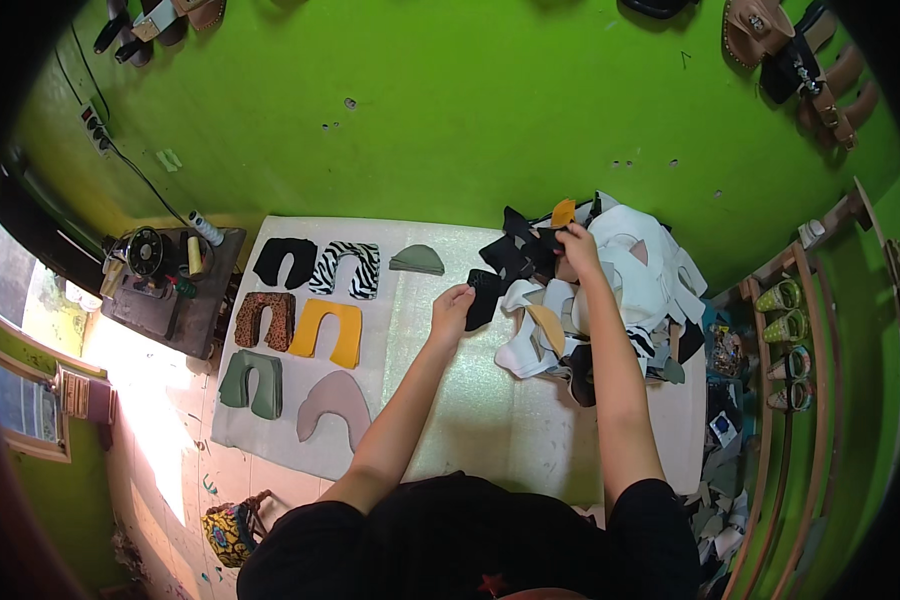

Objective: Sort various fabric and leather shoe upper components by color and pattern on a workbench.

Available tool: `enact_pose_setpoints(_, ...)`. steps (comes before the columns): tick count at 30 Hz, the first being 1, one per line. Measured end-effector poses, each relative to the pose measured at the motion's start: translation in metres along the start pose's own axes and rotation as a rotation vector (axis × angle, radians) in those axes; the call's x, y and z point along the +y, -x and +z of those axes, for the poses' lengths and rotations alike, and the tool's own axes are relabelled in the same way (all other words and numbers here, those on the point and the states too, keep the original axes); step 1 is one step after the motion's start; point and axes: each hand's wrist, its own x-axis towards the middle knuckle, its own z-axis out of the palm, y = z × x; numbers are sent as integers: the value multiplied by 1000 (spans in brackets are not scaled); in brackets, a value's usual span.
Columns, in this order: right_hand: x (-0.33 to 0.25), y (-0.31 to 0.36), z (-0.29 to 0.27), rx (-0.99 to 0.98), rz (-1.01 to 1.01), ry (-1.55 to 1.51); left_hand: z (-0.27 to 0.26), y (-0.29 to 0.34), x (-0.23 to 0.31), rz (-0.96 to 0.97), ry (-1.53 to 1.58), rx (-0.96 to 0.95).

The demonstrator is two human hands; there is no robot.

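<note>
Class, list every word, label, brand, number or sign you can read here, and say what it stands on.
No words, brands or numbers can be read.
Green wall: thin dark mark, too small to read.
Black shirt: red star shape, no readable lettering.
White-and-blue scrap at right: any print too small to read.

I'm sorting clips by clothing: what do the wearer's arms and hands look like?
The left hand and right hand wear no gloves, and the forearms are bare, with no watch or bracelet showing. The short black sleeves belong to a black shirt with a small red mark.
</note>
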Motion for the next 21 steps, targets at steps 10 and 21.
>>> enact_pose_setpoints(10,-67,35,-69,-140,-119,-764,7,7,-10,-35,31,143)
enact_pose_setpoints(21,-112,101,-59,-317,-148,-758,11,27,8,207,-79,-151)
